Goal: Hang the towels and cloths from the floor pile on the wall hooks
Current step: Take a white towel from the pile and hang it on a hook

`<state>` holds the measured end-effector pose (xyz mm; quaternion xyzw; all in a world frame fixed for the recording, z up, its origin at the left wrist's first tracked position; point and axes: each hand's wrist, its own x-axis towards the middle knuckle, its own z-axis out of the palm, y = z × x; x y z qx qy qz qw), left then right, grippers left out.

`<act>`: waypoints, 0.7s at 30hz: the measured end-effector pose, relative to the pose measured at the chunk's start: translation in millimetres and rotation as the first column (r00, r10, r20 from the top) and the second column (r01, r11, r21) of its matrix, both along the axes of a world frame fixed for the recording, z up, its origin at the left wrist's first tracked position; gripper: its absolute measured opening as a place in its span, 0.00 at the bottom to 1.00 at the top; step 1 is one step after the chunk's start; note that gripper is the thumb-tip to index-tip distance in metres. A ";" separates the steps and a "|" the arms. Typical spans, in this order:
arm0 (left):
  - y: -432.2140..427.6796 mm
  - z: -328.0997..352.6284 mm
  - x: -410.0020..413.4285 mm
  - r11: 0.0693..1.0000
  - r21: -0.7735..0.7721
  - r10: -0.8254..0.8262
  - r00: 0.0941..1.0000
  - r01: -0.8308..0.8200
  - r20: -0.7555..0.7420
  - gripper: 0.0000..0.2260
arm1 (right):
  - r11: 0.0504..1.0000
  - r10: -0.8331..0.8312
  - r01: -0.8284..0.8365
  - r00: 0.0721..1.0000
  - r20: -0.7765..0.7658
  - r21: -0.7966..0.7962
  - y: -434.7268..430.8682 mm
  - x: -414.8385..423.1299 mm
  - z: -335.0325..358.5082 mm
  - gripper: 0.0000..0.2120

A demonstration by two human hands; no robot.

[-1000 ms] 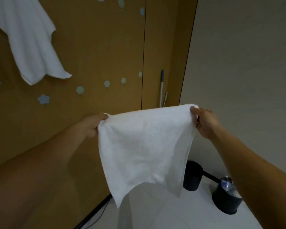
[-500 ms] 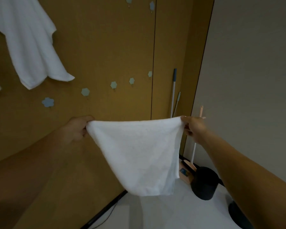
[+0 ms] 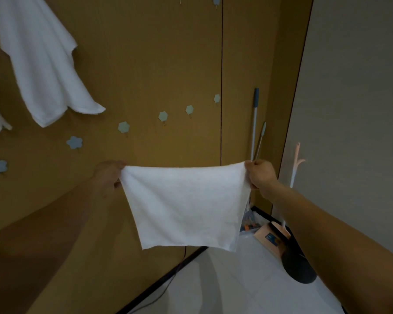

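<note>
A small white square cloth (image 3: 186, 205) is held stretched at centre, its top corners pinched by the left hand (image 3: 108, 175) and right hand (image 3: 260, 176). A large white towel (image 3: 43, 71) is already hung at ten o'clock. Pale-blue flower-shaped hooks (image 3: 123, 127) at nine o'clock are bare.

Plain white cloth (image 3: 186, 207), pale blue hooks (image 3: 123, 127), ochre wall (image 3: 145, 53)

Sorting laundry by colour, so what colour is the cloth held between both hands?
Plain white, no pattern; the head view shows the cloth clearly.
</note>
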<state>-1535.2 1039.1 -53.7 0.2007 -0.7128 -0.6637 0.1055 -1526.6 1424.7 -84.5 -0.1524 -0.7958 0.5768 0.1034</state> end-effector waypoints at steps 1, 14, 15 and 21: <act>2.7 0.1 0.8 1.000 0.001 0.004 1.000 -0.004 -0.012 0.11 | 1.000 -0.002 0.002 1.000 0.011 0.016 1.0 -2.2 1.4 0.14; 20.3 -0.7 14.1 0.898 -0.255 -0.264 0.902 0.359 0.341 0.10 | 0.970 0.210 -0.211 0.977 -0.024 -0.118 14.0 -9.8 3.4 0.18; 23.8 -0.5 15.4 0.872 -0.315 -0.250 0.894 0.375 0.372 0.09 | 0.966 0.254 -0.253 0.967 0.009 -0.063 15.2 -10.6 2.9 0.18; 34.8 -0.9 15.8 0.790 -0.546 -0.139 0.948 0.281 0.286 0.11 | 0.869 0.280 -0.323 0.946 0.167 0.375 20.0 -20.5 7.0 0.35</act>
